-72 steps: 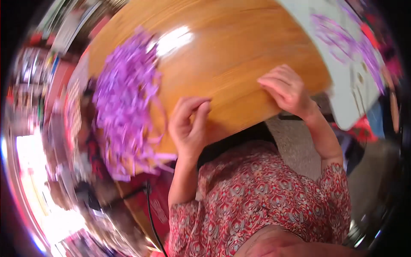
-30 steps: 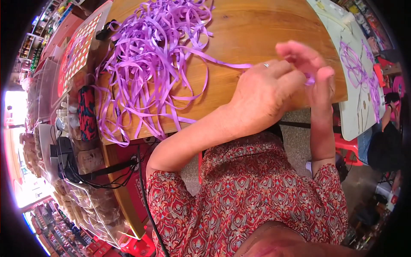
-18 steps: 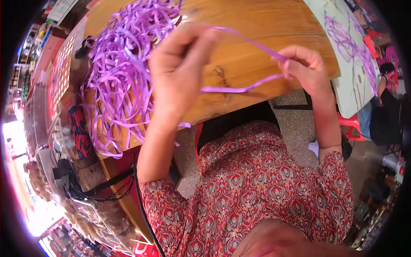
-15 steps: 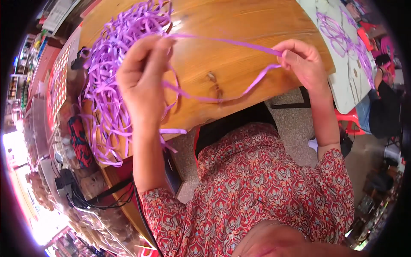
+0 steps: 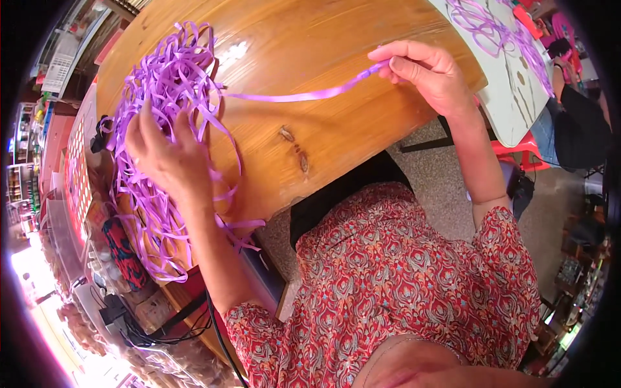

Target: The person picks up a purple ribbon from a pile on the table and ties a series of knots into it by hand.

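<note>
A tangled heap of purple ribbon strips (image 5: 171, 84) lies on the left part of a round wooden table (image 5: 310, 39). My left hand (image 5: 169, 161) rests on the near side of the heap, fingers spread among the strips. My right hand (image 5: 430, 72) is at the table's right edge and pinches the end of one purple ribbon strip (image 5: 304, 96), which runs taut back to the heap.
A white table (image 5: 511, 97) with more purple ribbon stands at the upper right, a person in dark clothes beside it. Cluttered shelves, a patterned pouch (image 5: 123, 249) and black cables (image 5: 155, 330) crowd the left. A dark knot marks the wood near the front edge.
My left hand has dropped from holding the strip in the air down onto the ribbon heap. My right hand keeps the strip's end, now stretched straight across the table.
</note>
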`<state>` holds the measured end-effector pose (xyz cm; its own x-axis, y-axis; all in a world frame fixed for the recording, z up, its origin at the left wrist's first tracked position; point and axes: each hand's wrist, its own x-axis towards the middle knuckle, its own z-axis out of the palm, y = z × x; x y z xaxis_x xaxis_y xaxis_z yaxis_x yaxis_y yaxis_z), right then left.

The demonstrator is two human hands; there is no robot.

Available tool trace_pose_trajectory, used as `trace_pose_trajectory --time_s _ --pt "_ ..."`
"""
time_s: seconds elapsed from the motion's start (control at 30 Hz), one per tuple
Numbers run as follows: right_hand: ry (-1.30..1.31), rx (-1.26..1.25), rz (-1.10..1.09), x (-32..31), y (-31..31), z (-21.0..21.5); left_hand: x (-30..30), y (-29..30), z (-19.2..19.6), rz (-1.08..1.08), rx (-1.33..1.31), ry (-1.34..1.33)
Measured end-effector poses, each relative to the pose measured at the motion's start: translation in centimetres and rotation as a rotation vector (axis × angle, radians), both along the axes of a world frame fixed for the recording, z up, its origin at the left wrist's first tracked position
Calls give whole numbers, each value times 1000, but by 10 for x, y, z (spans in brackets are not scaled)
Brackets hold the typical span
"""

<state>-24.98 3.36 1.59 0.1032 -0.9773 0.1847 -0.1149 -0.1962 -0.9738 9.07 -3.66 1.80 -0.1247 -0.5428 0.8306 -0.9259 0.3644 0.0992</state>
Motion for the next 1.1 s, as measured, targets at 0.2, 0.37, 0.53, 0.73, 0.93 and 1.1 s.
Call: trace_pose_trajectory --time_s 0.2,0.37,0.53,0.73,0.93,1.1 --pt "19 -62 90 30 0 13 -99 32 3 -781 369 357" --pt "151 -314 -58 36 0 12 -137 38 -12 -1003 844 894" --pt "54 -200 -116 14 5 4 -116 33 -3 -762 819 784" --pt "123 -296 -89 7 -6 -13 -105 20 -1 -485 303 27" --pt "340 -587 -63 29 -10 -6 -143 26 -8 -920 564 504" --pt "455 -739 -261 26 -9 -3 -150 30 2 -1004 1345 1149"
